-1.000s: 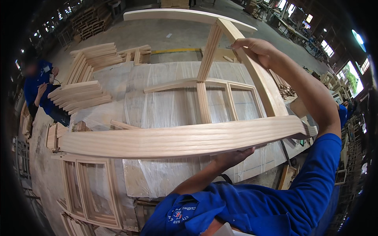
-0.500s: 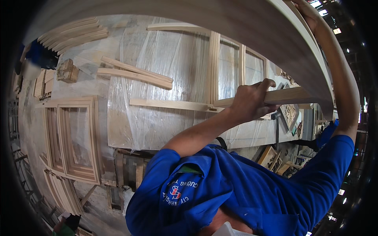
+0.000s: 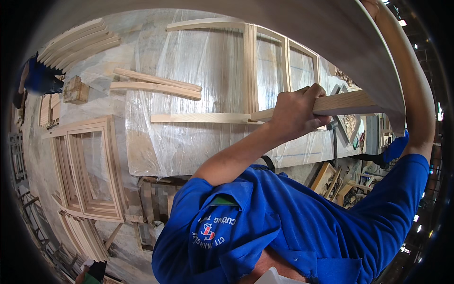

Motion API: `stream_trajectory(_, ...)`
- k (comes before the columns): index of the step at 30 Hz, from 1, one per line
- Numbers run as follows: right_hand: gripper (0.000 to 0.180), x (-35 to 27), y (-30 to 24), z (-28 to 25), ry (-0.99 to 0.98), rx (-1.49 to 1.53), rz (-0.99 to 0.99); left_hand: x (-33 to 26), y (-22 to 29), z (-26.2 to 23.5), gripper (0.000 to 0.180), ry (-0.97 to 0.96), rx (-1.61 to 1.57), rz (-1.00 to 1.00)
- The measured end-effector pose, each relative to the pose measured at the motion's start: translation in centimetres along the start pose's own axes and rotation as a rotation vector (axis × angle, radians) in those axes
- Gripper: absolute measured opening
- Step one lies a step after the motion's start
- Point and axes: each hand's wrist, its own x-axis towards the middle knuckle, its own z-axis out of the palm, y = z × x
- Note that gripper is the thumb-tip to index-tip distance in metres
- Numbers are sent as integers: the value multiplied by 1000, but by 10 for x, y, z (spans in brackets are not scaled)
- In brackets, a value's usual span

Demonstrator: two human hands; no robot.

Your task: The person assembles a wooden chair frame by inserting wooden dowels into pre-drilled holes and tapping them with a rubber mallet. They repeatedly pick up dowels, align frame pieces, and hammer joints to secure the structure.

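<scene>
one curved plank (image 3: 283,33), two loose slats (image 3: 156,84)

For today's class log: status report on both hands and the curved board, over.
Left hand gripping curved wooden board. Right hand at board's top, grip unclear. Wooden frame lies beneath on plastic-covered table.

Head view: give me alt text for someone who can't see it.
The left hand grips a curved wooden board lifted over a plastic-covered table; the right arm reaches up along it. A wooden frame lies on the table.
</scene>
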Motion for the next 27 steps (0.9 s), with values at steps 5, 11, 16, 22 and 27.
stream_trajectory(5, 28, -7, 3, 0, -68, 31, -72, 1, -1, 0, 48, 20, 14, 33)
stream_trajectory(11, 27, -4, 7, 1, -78, 52, -77, 1, -4, -1, 46, 35, 2, 46)
stream_trajectory(16, 31, 1, 5, -10, -56, -13, -37, -2, -1, 6, 48, 31, -25, 40)
stream_trajectory(22, 42, -4, -5, 35, -28, -128, -147, -5, -4, 1, 54, -17, 54, -168)
stream_trajectory(27, 39, -12, 5, 25, -136, -132, -130, -18, -8, 11, 56, 4, -7, -233)
